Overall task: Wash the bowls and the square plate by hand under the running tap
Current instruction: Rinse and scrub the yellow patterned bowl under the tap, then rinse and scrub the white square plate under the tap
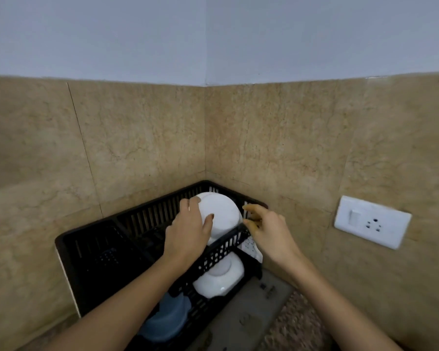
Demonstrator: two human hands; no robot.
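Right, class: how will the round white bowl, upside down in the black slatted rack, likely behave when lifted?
Probably rigid and breakable: the round white bowl looks like glazed ceramic. Its smooth surface may be slippery, so the left hand gripping its rim seems wise. Being round, it could rock in the black slatted rack.
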